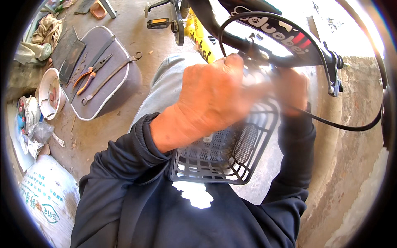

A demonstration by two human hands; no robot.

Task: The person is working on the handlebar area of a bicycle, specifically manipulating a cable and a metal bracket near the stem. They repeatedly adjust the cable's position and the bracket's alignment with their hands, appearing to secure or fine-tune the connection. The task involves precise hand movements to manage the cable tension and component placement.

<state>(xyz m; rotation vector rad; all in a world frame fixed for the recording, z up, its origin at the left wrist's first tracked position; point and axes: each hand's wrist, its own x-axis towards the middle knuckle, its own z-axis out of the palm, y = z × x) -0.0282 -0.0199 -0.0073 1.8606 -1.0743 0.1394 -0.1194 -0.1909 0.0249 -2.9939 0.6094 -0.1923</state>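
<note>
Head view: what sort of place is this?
Probably an informal repair corner rather than a proper workshop: pliers and a ring-ended wrench lie on a grey cushion on the floor, near a bicycle's pedal and yellow frame.

Obstacles: basket (223, 181) below, cable (351, 128) right

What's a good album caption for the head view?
Left hand and blurred right hand, close together over a black basket by a bicycle, with pliers and a wrench on a grey pad.

Pliers (94, 69), a wrench (111, 77) and a bicycle (198, 36) mark this as a rough workshop.
</note>
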